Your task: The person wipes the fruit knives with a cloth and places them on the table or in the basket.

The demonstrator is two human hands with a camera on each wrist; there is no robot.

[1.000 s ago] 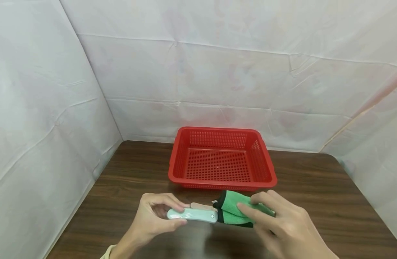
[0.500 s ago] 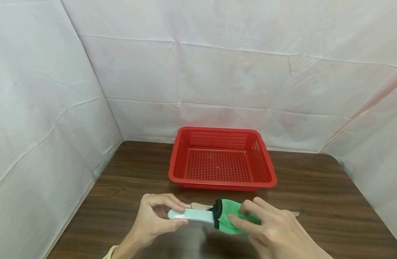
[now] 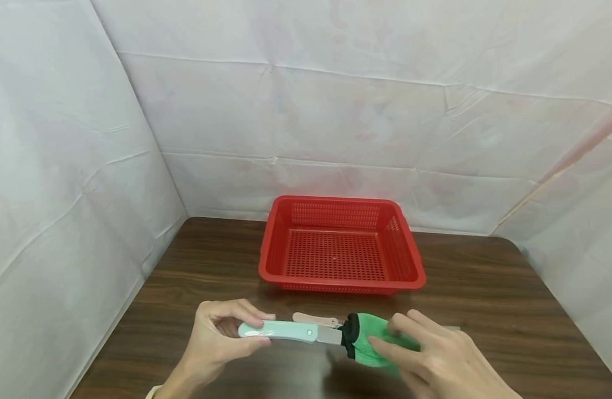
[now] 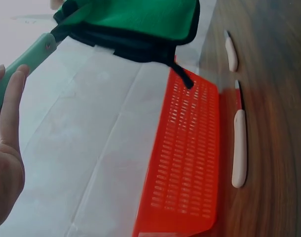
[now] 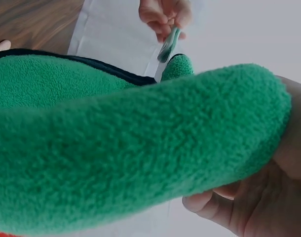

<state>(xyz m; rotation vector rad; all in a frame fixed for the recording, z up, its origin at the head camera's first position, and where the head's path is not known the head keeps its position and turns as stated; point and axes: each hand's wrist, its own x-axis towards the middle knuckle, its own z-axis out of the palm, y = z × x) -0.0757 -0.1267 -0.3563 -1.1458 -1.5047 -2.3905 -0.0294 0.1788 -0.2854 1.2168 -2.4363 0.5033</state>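
Observation:
In the head view my left hand [image 3: 224, 332] pinches the mint-green handle of a knife [image 3: 281, 331] between thumb and fingers. A short stretch of its blade [image 3: 329, 335] shows; the rest is hidden in a green cloth [image 3: 373, 338] with black edging. My right hand [image 3: 431, 349] grips that cloth around the blade. The right wrist view is mostly filled by the folded cloth [image 5: 140, 148], with the right fingers beneath it. Two pink-handled knives lie on the table, a longer-looking one [image 4: 240, 148] and another [image 4: 231, 53] in the left wrist view.
A red perforated basket [image 3: 342, 284] stands behind the hands, near the back wall. The brown wood-grain table [image 3: 211, 266] extends on both sides of it. White sheeting [image 3: 336, 111] hangs behind and at both sides.
The cloth first slid left over the end of the handle, then back right, baring the blade's base. My left hand and the knife have shifted slightly left.

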